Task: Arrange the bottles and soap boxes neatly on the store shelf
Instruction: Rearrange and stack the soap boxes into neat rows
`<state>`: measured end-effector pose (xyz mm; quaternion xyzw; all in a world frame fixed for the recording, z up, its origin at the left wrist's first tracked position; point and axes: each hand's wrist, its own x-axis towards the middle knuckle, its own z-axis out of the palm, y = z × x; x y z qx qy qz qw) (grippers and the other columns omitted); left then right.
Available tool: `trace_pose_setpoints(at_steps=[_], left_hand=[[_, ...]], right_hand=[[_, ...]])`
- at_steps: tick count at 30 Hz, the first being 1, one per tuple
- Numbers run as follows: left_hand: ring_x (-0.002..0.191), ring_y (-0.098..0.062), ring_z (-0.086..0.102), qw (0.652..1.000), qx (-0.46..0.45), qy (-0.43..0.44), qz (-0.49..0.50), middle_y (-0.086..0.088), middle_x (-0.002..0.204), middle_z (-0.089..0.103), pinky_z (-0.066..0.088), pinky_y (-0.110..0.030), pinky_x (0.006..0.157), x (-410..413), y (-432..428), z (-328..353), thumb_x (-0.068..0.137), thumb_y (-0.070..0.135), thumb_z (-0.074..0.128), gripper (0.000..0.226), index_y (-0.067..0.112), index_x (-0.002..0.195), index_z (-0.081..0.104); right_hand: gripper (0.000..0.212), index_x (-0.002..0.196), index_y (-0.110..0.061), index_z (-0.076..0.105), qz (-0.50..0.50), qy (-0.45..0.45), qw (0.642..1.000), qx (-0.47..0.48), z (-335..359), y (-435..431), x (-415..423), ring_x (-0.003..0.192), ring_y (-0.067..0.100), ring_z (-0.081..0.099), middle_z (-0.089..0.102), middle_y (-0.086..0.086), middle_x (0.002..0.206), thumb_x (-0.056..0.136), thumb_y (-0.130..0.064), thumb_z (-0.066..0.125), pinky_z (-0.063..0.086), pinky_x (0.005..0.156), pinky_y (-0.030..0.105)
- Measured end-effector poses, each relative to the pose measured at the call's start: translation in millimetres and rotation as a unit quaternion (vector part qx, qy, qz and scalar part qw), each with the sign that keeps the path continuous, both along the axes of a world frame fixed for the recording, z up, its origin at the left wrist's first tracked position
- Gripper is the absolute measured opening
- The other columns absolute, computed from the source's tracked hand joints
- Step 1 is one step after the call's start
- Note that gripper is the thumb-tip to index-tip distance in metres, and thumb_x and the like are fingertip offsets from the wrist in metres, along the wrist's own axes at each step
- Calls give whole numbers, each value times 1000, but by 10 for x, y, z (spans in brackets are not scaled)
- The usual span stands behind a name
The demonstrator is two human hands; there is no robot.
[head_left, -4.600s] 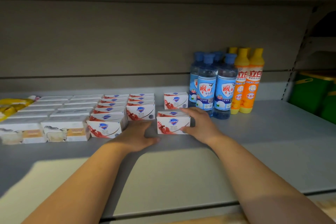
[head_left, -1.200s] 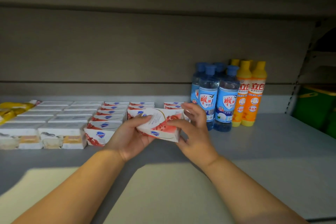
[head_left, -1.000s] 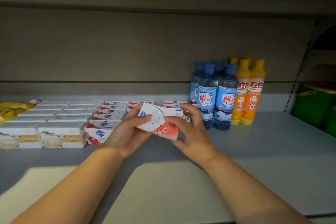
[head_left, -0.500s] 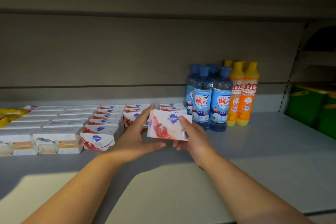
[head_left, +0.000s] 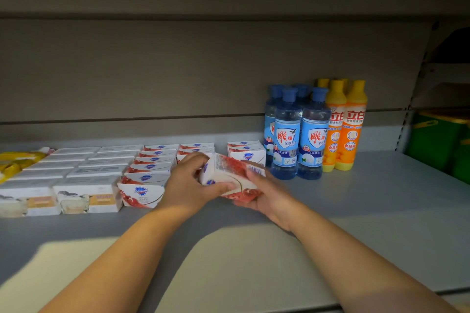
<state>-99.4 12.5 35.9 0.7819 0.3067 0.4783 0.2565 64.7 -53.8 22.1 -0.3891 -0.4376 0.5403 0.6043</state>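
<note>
- Several yellow packets point(head_left: 17, 160) lie at the far left of the grey shelf point(head_left: 381, 211); their exact count is unclear.
- Two columns of white soap boxes point(head_left: 87, 193) run front to back beside them, with about five boxes in each.
- Six red-and-white soap boxes point(head_left: 141, 192) form the next column, just beside the white ones.
- Two boxes show at the back of a second red-and-white column point(head_left: 197, 146); the rest is hidden behind the left hand.
- One held soap box point(head_left: 229, 175), red and white, is tilted just above the shelf, in front of the gap between the second column and a third.
- The left hand point(head_left: 188, 185) grips the box's left end, with the thumb across its front.
- The right hand point(head_left: 265, 193) grasps its right end, fingers curled around it.
- Three boxes make up the third column point(head_left: 248, 156), just behind the held box and beside the bottles.
- Four blue bottles point(head_left: 287, 134) stand upright, two in front and two behind.
- Four orange bottles point(head_left: 356, 124) with yellow caps stand right beside them, also two by two.
- Green containers point(head_left: 437, 140) sit at the far right; their count is unclear.
</note>
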Motion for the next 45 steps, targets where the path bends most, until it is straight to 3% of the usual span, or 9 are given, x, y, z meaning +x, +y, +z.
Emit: trace_pose_setpoints(at_steps=[5, 10, 14, 16, 19, 27, 34, 40, 45], left_hand=[[56, -19, 62, 953, -273, -133, -17, -5, 77, 69, 52, -30, 52, 118, -42, 57, 82, 37, 69, 21, 19, 91, 64], [43, -22, 58, 867, -467, -147, -90, -11, 62, 65, 53, -31, 47, 124, -50, 55, 94, 45, 49, 35, 12, 103, 57], [79, -11, 66, 937, -334, -2, -103, 2, 106, 63, 53, -25, 72, 117, -31, -7, 82, 41, 68, 65, 33, 137, 33], [110, 7, 48, 975, -183, 106, -63, 18, 128, 43, 38, -12, 89, 75, -42, -35, 71, 39, 79, 85, 47, 137, 25], [105, 26, 35, 995, -5, 80, -60, 20, 118, 40, 34, -3, 88, 22, -74, -7, 64, 26, 86, 69, 47, 114, 44], [75, 3, 66, 981, -154, -106, -53, 13, 81, 73, 50, -9, 63, 99, -124, -10, 70, 13, 82, 33, 22, 96, 63], [79, -16, 69, 906, -369, -181, -104, 0, 90, 74, 56, -30, 66, 160, -4, -68, 77, 42, 68, 25, 23, 93, 72], [82, -16, 69, 880, -388, -238, -136, -9, 97, 70, 56, -28, 70, 203, 37, -132, 88, 22, 62, 25, 8, 109, 59], [49, -16, 62, 717, -614, -213, -254, -10, 72, 66, 53, -20, 44, 137, -40, -1, 77, 28, 54, 31, 5, 90, 70]], right_hand=[[39, 113, -24, 54, -114, -115, 983, 84, 8, -25, -28, 70, 10, 67, 67, 1, 96, 80, -8, 69, 55, 56, 24], [27, 109, -32, 55, -169, -59, 984, -22, 54, 8, -13, 46, 17, 60, 69, 6, 78, 83, -33, 66, 49, 44, 24], [39, 87, -16, 64, -144, 35, 977, -153, 76, 8, 41, 36, 9, 49, 55, 0, 49, 82, -54, 59, 41, 34, 16], [46, 86, -16, 65, -121, 107, 966, -200, 89, -16, 71, 34, 7, 45, 49, -3, 47, 75, -60, 62, 40, 32, 14], [53, 82, -15, 65, -40, 118, 962, -242, 135, -73, 67, 32, 6, 47, 51, -2, 48, 72, -67, 58, 40, 31, 12], [74, 83, -10, 61, -33, -25, 982, -183, 137, -46, 12, 49, 20, 63, 59, 6, 55, 80, -77, 29, 50, 43, 23], [10, 92, -17, 61, -103, -65, 992, -35, 87, -20, -99, 50, 11, 63, 65, 3, 81, 88, -27, 62, 55, 51, 25], [27, 105, -4, 58, -167, -113, 979, 15, 101, -61, -121, 48, 13, 58, 61, 15, 91, 86, -20, 65, 54, 50, 25], [58, 120, -33, 52, -210, -288, 913, 200, 32, -71, -165, 89, 6, 57, 51, -8, 107, 74, -10, 78, 48, 85, 18]])
